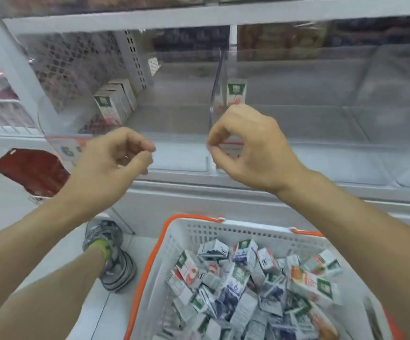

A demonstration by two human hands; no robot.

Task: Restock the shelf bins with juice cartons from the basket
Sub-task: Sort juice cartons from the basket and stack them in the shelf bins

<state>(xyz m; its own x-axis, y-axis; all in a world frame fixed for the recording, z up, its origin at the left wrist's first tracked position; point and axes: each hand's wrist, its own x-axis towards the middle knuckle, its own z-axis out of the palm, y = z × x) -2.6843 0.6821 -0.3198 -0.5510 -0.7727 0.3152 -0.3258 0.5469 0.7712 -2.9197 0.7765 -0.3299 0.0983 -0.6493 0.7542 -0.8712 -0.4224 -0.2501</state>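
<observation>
Two hands, left hand [112, 157] and right hand [244, 148], hover raised above the basket [191, 235], each grip loosely curled, holding nothing

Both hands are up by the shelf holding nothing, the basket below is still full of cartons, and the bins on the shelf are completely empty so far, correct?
Not quite. In the head view both hands, left hand and right hand, hold nothing, and the basket is full of cartons. But the bins are not empty: a few cartons stand in the left bin and one in the right bin.
</observation>
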